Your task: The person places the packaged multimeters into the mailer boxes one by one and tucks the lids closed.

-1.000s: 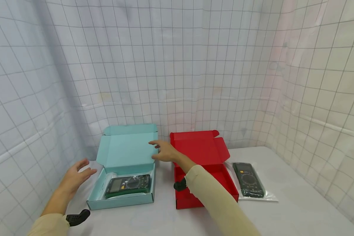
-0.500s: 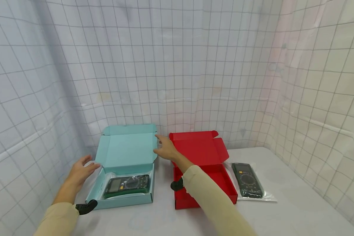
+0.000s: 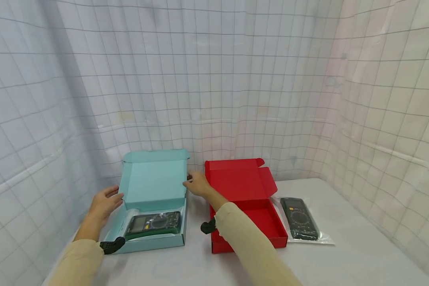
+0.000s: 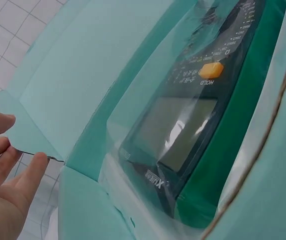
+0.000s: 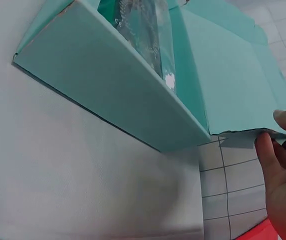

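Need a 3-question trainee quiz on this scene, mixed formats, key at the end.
1. Multiple choice: what lies inside the open turquoise cardboard box?
A) a pair of steel scissors
B) a dark, green-edged multimeter in clear plastic
C) a coiled orange cable

2. True or false: in the head view, the open red cardboard box stands between the turquoise box and the second plastic-wrapped multimeter.

3. Fill in: in the head view, the person's right hand holds the turquoise lid at its ____ edge.

Key: 1. B; 2. True; 3. right
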A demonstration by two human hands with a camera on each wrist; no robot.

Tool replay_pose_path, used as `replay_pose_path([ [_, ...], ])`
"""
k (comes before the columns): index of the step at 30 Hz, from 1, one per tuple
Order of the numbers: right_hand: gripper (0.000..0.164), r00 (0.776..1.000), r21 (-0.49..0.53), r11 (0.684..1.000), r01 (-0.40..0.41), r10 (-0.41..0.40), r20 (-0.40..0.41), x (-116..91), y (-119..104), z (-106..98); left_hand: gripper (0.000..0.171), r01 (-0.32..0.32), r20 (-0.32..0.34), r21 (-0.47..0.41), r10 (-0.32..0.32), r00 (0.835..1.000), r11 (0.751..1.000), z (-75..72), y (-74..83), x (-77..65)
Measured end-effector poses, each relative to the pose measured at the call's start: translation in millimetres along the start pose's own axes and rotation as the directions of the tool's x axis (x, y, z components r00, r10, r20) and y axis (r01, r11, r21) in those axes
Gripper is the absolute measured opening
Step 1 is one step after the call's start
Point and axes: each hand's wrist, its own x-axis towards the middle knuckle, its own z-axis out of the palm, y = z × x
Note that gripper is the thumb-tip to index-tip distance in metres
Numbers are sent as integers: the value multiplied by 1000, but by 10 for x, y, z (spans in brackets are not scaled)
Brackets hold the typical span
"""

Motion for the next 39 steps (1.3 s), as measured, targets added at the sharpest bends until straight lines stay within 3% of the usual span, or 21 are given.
replay_pose_path([
  [8,52,999,95,995,-39,38,11,-25,23,31,55,-66,-77,111,75,994,992,79,-104,40],
  [17,48,995,154,984,-95,99,-19,-47,1,52,49,-47,-193,149,76,978,988,128,-197,35],
  [22,55,995,149,984,-94,95,-1,-40,13,37,49,-44,-183,155,73,980,987,94,-177,13],
  [29,62,996,105,991,-84,80,46,-36,35,17,51,-102,-126,186,127,984,977,22,-161,-29],
  [39,69,994,101,990,-95,90,61,-73,-3,-18,45,-97,-151,204,129,980,974,19,-109,-71],
])
